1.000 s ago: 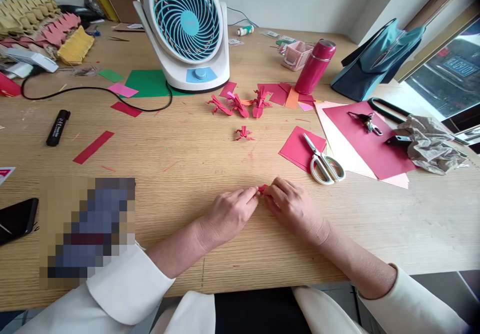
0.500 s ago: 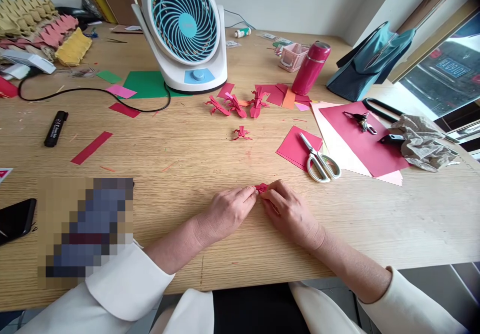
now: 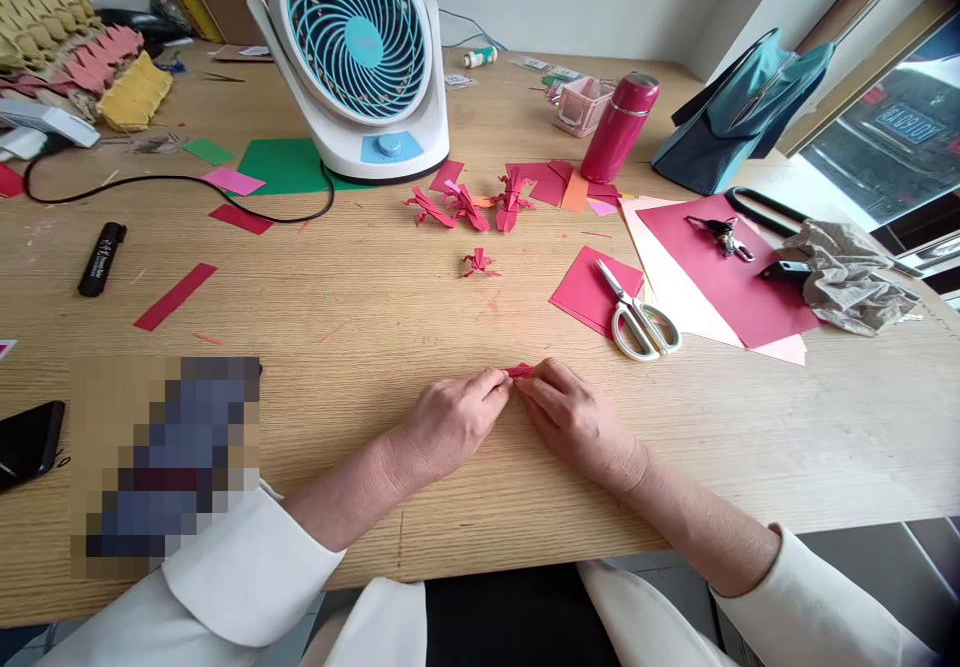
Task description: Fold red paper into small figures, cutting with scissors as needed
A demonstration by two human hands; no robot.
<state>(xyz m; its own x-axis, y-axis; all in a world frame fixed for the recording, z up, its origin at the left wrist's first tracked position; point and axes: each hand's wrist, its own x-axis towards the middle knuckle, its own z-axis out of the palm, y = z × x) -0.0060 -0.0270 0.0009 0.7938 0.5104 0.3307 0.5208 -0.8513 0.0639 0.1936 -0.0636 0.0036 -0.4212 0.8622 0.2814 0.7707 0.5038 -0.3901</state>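
Between my fingertips is a small piece of folded red paper [image 3: 519, 371], mostly covered by the fingers. My left hand [image 3: 461, 412] pinches its left end, and my right hand [image 3: 574, 417] grips the right end. Both hands rest low over the wooden table, close together. Beyond them stands a small red origami figure [image 3: 478, 263] with thin legs. Farther back lie several larger red origami figures [image 3: 466, 207] in a row. To the right, white-handled scissors [image 3: 637, 322] lie partly across a stack of red paper squares [image 3: 589, 287].
A white fan [image 3: 442, 137] stands at the back, near a pink bottle [image 3: 621, 132] and a teal bag [image 3: 731, 132]. Large red sheets [image 3: 720, 287] with keys lie at right. On the left are a black marker [image 3: 102, 259], a red paper strip [image 3: 176, 297] and a phone [image 3: 30, 445].
The view has shifted slightly, moving things a little to the left. Both hands still hold the folded paper; the fingers have changed position only slightly.
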